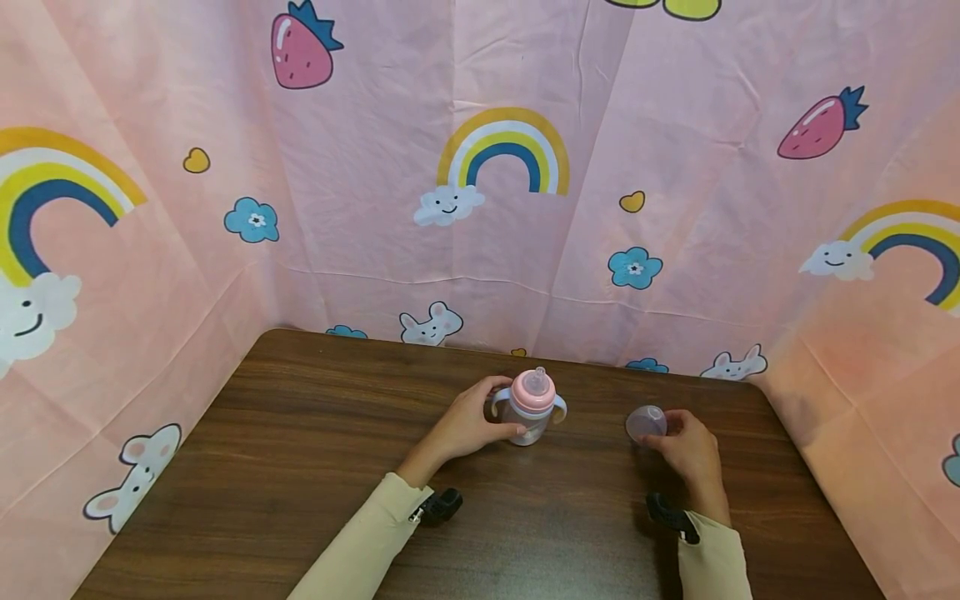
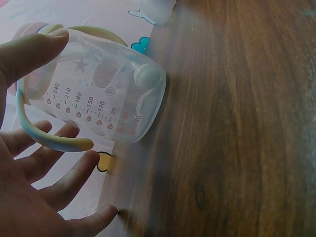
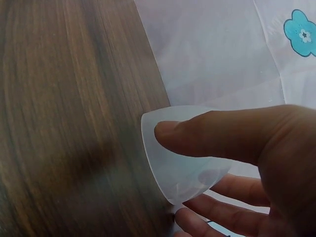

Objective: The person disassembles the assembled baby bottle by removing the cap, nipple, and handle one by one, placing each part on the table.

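Note:
A baby bottle with a pink collar, a clear teat and two side handles stands upright on the table. My left hand holds it from the left, thumb on the front and the index finger behind near the collar. In the left wrist view, measuring marks run along the clear bottle, and the other fingers spread by a curved handle. Off to the right, my right hand pinches a translucent dome-shaped cap. The right wrist view shows the thumb across the cap and fingers on its far side.
The dark wooden table extends on both sides of the bottle. A pink patterned cloth hangs behind it and along both sides. Black straps with cameras sit at the wrists by the cream sleeves.

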Demonstrator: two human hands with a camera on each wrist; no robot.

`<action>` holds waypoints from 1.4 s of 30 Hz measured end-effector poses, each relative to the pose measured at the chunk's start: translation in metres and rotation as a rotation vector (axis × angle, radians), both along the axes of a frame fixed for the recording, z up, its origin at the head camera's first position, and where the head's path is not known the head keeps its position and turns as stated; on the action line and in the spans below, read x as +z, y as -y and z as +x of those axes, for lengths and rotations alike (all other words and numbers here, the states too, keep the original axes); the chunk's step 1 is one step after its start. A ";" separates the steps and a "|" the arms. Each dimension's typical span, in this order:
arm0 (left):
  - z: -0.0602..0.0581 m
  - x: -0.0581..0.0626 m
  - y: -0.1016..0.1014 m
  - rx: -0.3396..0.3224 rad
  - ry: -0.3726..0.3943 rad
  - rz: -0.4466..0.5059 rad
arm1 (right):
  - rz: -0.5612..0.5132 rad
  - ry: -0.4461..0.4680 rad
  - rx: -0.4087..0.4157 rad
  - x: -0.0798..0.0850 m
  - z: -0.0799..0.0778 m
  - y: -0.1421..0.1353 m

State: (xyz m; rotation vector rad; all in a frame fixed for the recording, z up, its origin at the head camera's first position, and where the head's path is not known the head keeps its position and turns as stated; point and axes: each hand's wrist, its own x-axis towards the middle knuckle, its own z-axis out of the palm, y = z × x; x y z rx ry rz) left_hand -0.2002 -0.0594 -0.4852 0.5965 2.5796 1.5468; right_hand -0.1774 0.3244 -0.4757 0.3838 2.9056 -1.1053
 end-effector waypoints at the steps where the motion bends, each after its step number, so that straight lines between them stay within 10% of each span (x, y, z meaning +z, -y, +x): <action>1: 0.000 0.000 0.000 0.000 -0.001 0.000 | 0.002 -0.002 0.000 0.000 0.000 0.000; 24: 0.001 0.001 -0.001 -0.006 -0.008 0.008 | 0.006 -0.041 -0.002 0.000 0.000 0.000; 42: 0.004 0.005 -0.004 0.003 -0.042 0.024 | 0.044 -0.242 0.064 0.042 0.009 0.030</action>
